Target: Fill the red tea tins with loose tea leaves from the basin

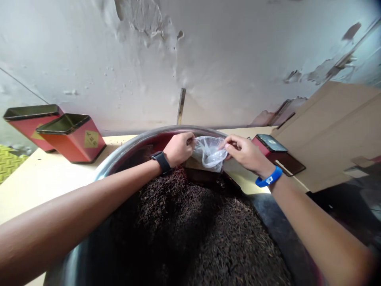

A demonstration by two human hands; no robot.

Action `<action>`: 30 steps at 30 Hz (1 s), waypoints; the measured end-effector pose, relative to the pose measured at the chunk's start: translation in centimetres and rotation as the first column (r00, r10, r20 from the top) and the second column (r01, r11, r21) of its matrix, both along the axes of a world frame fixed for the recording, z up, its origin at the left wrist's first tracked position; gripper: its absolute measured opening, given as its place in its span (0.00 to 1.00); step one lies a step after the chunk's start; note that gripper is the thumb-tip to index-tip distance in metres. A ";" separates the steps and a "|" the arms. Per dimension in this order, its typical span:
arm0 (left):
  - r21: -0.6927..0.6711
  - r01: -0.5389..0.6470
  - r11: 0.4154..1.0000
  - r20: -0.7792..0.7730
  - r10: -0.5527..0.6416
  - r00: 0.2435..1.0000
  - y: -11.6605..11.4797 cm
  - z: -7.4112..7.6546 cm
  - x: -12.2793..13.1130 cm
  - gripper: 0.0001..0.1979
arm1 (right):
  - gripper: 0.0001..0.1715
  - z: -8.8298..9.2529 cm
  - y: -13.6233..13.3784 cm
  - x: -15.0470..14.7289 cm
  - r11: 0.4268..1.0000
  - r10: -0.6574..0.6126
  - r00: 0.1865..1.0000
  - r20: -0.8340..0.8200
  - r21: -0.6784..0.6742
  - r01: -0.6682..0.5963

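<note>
On my feed I count one clear plastic bag [210, 154], held above loose dark tea leaves [226, 242], near the far rim of one round metal basin [111, 159]. Both hands grasp it: my left hand [180, 150] pinches the left of its mouth, my right hand [242, 155] the right. Two open red tins [79, 137] stand by the left edge of the worktop [50, 186]; one red-and-black container [282, 159] sits by the right edge, beside cardboard [336, 131]. I can't tell what lies under the bag.
</note>
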State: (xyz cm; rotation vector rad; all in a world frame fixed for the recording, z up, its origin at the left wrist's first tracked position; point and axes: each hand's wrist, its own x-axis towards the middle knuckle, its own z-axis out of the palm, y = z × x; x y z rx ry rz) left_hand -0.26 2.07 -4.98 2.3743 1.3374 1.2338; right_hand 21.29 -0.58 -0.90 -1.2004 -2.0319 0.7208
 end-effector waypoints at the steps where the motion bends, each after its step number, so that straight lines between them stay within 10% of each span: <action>1: -0.036 -0.033 0.999 0.037 0.035 0.999 -0.1 0.1 0.0 0.09 | 0.08 0.0 0.1 0.1 0.998 -0.034 0.998 0.053 0.053 0.031; 7: -0.168 -0.030 0.985 0.274 0.076 0.959 0.4 -0.7 0.5 0.07 | 0.06 -0.7 0.8 0.6 0.983 -0.163 0.961 0.225 0.122 0.138; 13: -0.338 0.007 0.941 0.392 0.134 0.910 1.6 -1.6 0.8 0.11 | 0.03 -1.2 1.2 0.3 0.970 -0.213 0.977 -0.034 -0.124 0.207; 20: -0.138 -0.060 0.989 0.055 0.068 0.996 2.7 -2.0 -0.3 0.14 | 0.03 -1.7 0.5 -1.1 0.867 -0.259 0.953 -0.157 -0.472 0.158; 23: -0.192 0.007 0.981 -0.008 -0.009 1.000 2.9 -2.6 -0.3 0.17 | 0.04 -2.2 1.0 -0.8 0.914 -0.236 0.968 -0.086 -0.357 0.191; 27: -0.249 0.034 0.968 0.017 -0.031 0.999 2.6 -2.4 0.2 0.18 | 0.05 -2.9 2.6 0.6 0.948 -0.295 0.943 0.153 0.166 0.270; 30: -0.265 0.110 0.958 0.102 -0.085 0.991 2.3 -2.0 0.4 0.16 | 0.08 -3.4 3.5 1.5 0.944 -0.318 0.926 0.203 0.163 0.288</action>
